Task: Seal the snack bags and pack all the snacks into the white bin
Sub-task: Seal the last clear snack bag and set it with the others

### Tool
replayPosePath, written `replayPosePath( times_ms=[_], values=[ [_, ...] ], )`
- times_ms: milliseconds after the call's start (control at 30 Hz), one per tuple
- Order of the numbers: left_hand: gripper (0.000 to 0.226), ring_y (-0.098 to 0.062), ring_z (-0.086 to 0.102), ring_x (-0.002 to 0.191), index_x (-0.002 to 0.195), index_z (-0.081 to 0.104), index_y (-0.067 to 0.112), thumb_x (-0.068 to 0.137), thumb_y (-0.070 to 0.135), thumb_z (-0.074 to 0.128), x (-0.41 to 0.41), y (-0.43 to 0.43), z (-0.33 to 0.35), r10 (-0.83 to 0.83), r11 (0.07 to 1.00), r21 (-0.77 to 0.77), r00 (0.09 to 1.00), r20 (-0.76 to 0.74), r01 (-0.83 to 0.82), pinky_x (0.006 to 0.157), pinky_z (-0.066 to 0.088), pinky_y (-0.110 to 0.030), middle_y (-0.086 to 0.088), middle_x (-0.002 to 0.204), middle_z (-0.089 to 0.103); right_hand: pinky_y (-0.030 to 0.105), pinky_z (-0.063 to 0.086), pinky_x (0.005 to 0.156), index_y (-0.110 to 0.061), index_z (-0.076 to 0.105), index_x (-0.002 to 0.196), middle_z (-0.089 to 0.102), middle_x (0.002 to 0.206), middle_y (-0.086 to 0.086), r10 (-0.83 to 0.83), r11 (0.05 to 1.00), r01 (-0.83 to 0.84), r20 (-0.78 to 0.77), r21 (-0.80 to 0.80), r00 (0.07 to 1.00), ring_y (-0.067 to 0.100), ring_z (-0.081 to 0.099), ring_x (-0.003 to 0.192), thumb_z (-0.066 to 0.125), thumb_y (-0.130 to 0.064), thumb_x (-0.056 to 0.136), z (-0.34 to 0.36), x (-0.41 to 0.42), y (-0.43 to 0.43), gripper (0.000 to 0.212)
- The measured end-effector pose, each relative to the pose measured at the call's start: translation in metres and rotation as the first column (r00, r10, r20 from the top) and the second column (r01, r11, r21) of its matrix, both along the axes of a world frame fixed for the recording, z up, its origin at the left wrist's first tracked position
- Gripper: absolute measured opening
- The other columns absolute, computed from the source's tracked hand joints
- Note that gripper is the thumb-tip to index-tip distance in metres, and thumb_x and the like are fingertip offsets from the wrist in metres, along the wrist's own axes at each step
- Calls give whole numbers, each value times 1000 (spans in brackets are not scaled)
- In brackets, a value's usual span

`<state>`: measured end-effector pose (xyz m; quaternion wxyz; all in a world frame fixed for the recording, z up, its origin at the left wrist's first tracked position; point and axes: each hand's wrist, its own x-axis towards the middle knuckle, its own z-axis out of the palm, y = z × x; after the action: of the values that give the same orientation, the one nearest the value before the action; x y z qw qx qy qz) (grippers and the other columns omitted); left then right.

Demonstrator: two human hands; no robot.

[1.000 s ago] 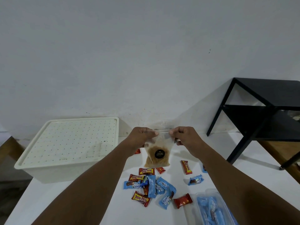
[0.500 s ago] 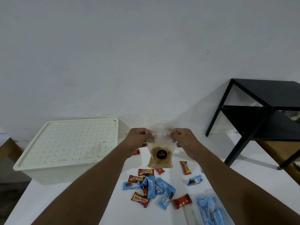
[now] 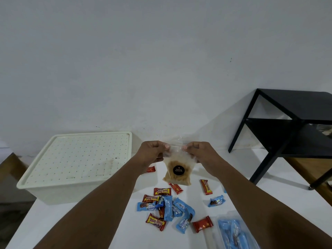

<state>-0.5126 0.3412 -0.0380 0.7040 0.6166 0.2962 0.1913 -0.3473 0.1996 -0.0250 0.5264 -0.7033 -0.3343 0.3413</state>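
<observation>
— The grip?

— Both hands up off the bench. Left hand (image 3: 152,153) and right hand (image 3: 199,155) each pinch the top edge of a clear snack bag (image 3: 177,164), thumb against curled fingers, one at either end of the seal strip. The strip is stretched taut between them.

— And the bag itself?

— Hangs straight down from the grip, in the air. Tan crumbly filling in the lower half, round black label (image 3: 179,170) on the front. Can't tell whether the seal is shut.

— Below the grip?

— Loose wrapped snacks (image 3: 167,207) scattered on the white bench (image 3: 129,230), red and blue wrappers, some overlapping. One red piece (image 3: 150,169) lies just under the left hand.

— Further out?

— Left of the grip, the white bin (image 3: 77,168), its dotted lid on. Down to the right, under the right forearm, a second bag (image 3: 233,234) of blue packets, lying flat. Far right, a black side table (image 3: 296,123) against the wall.
</observation>
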Motion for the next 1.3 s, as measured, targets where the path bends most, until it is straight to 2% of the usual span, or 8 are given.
replayPosePath(
  times_ms=[333,533,633,767,1000,1100,1200,1300],
  values=[
    [21,-23,73,86,97,72,6,87,25,73,0,-5,8,-65,996,52,995,-76,69,82,53,-35,-10,89,77,10,41,50,-4,73,89,63,69,3,-53,999,51,104,19,993,5,52,56,72,-20,89,-1,2,-6,15],
    [13,-16,73,82,85,70,10,85,21,76,4,-10,11,-29,981,187,996,-79,43,77,53,-32,-4,83,75,21,40,57,-4,75,98,65,73,6,10,1000,-10,-3,29,1000,9,52,60,75,-24,86,3,-1,-7,23],
    [14,-21,73,87,87,67,6,86,18,75,4,-10,11,-29,987,155,999,-46,36,82,54,-36,-13,89,77,22,46,61,-2,73,103,70,83,10,-18,999,21,-76,43,997,15,58,69,71,-20,89,3,1,-10,24],
    [18,-24,72,83,91,73,6,87,24,74,3,-13,8,-56,996,72,998,16,55,68,54,-27,-16,89,76,13,48,51,6,70,103,68,81,11,-81,994,83,-36,70,996,6,63,60,69,-11,91,8,1,-13,20],
    [15,-26,70,83,86,74,5,86,20,75,-2,-8,3,21,999,38,999,47,-23,78,60,-33,-19,93,76,18,48,56,-2,74,100,70,85,10,-113,992,116,-52,56,992,18,59,74,72,-20,88,8,6,-19,21],
    [24,-27,72,88,93,72,3,89,27,71,-6,-9,14,-86,993,-77,996,6,86,69,58,-30,-18,99,75,17,45,57,-3,73,101,68,80,2,-84,995,84,-11,45,996,6,59,68,71,-19,89,11,4,-20,21],
    [38,-34,71,100,98,73,9,90,45,66,-8,-10,22,-224,941,-279,970,-99,189,81,60,-39,-12,97,74,7,43,50,1,73,101,67,72,-2,-20,999,19,61,26,998,-7,58,52,69,-10,90,17,4,-18,16],
    [24,-38,71,103,94,72,8,90,31,70,-6,-12,17,-267,949,-210,955,-129,236,85,56,-41,-11,92,70,7,38,43,2,72,100,60,52,-14,26,1000,-27,80,10,996,-4,53,45,68,-7,91,21,-1,-14,14]
  ],
)
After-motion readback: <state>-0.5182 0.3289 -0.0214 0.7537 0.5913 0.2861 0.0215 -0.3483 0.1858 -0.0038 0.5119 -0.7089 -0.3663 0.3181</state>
